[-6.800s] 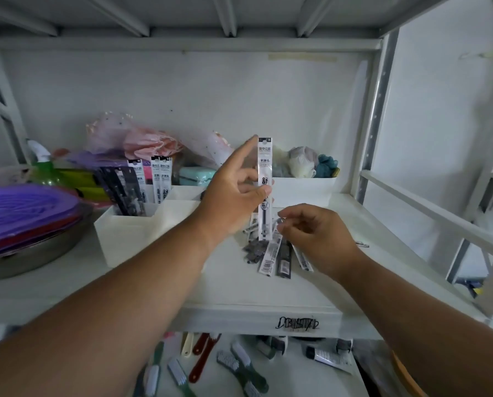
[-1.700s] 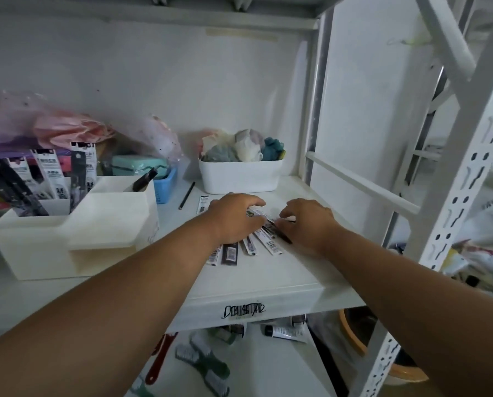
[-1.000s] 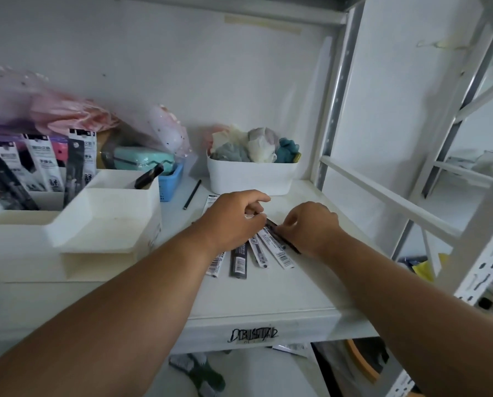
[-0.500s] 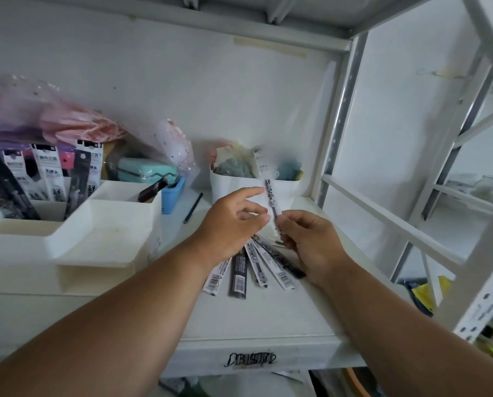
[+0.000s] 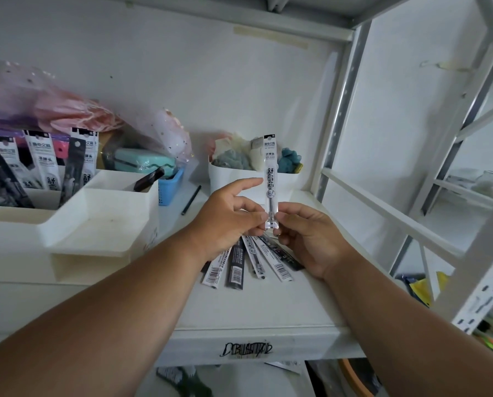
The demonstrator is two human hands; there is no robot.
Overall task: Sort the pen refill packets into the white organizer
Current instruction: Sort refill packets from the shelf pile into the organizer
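So both my hands pinch one white refill packet (image 5: 270, 179) upright, left hand (image 5: 228, 222) and right hand (image 5: 311, 239) at its bottom end. Loose packets (image 5: 251, 262) lie fanned underneath on the shelf (image 5: 253, 308); white organizer (image 5: 96, 224) sits further back-left.

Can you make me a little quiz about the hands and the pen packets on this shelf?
1. True or false: the held packet stands upright.
2. Which hands pinch it? A) left hand only B) right hand only C) both
3. Fill in: the loose packets lie fanned on the ___, beside the white organizer.

Key: 1 true; 2 C; 3 shelf.
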